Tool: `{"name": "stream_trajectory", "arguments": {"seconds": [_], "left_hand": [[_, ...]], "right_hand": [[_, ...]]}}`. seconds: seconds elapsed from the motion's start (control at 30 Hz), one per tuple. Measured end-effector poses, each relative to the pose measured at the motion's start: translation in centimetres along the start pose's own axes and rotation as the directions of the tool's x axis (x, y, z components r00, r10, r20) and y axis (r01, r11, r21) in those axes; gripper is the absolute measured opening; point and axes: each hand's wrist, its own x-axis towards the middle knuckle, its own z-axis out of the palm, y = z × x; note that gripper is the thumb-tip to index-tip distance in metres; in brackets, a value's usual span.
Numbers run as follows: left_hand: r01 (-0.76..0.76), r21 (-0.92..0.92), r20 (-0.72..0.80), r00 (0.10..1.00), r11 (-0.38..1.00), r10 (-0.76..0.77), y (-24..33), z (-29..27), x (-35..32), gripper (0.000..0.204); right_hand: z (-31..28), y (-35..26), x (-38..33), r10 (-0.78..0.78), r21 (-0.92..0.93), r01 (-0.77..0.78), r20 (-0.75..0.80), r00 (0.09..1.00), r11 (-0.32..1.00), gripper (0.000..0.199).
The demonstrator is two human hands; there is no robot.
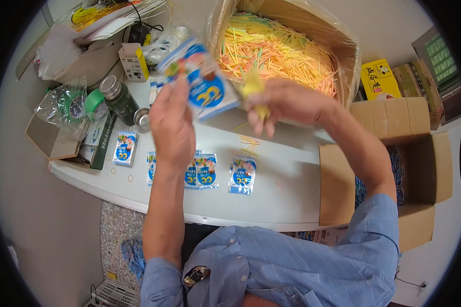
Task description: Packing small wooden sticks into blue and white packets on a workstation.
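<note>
Raised over the table, my left hand (173, 120) is closed on a blue-and-white printed packet (206, 84), gripping its lower left side. My right hand (284, 102) is just to the right of that packet, its fingers pinched round a small bunch of thin yellow sticks (252, 84) that is smeared by motion. Below the hands lie more such packets: an overlapping group (206, 171), partly hidden by my left forearm, a single packet (243, 175) to its right and another packet (125, 148) at the left. A few loose sticks (249, 144) rest on the tabletop.
A large plastic-lined carton (351, 56) full of pastel sticks stands at the back. An open cardboard box (335, 184) with blue-striped contents is at the right. A dark green flask (122, 102), tape rolls, a small yellow-and-white box (134, 62) and clutter crowd the left.
</note>
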Motion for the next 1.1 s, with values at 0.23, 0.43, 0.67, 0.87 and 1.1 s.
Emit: {"name": "stream_trajectory", "arguments": {"seconds": [0.23,0.43,0.67,0.87,1.1], "left_hand": [[0.290,0.526,0.224,0.860,0.800,-0.459,-4.7,-3.0,-2.1,0.026],[0.139,0.735,0.127,0.933,0.664,-0.335,-6.8,-6.3,-5.4,0.029],[0.098,0.308,-0.309,0.951,0.946,0.003,-3.1,-10.8,-5.7,0.024],[0.247,0.097,-0.322,0.924,0.964,-0.205,-2.4,-10.3,-7.6,0.022],[0.313,0.094,-0.358,0.896,0.945,-0.261,-4.8,-9.7,-9.0,0.020]], "right_hand": [[3.8,9.9,5.1,0.010,0.386,-0.206,0.453,0.891,0.899,0.035],[7.0,14.9,7.7,-0.041,0.510,-0.151,0.344,0.938,0.847,0.039],[4.3,16.6,11.4,-0.508,-0.225,0.455,-0.387,0.770,0.861,0.022],[3.9,22.4,14.4,-0.675,-0.715,0.256,-0.387,0.628,0.650,0.024],[4.7,21.9,14.1,-0.590,-0.606,0.259,-0.445,0.674,0.752,0.029]]}}
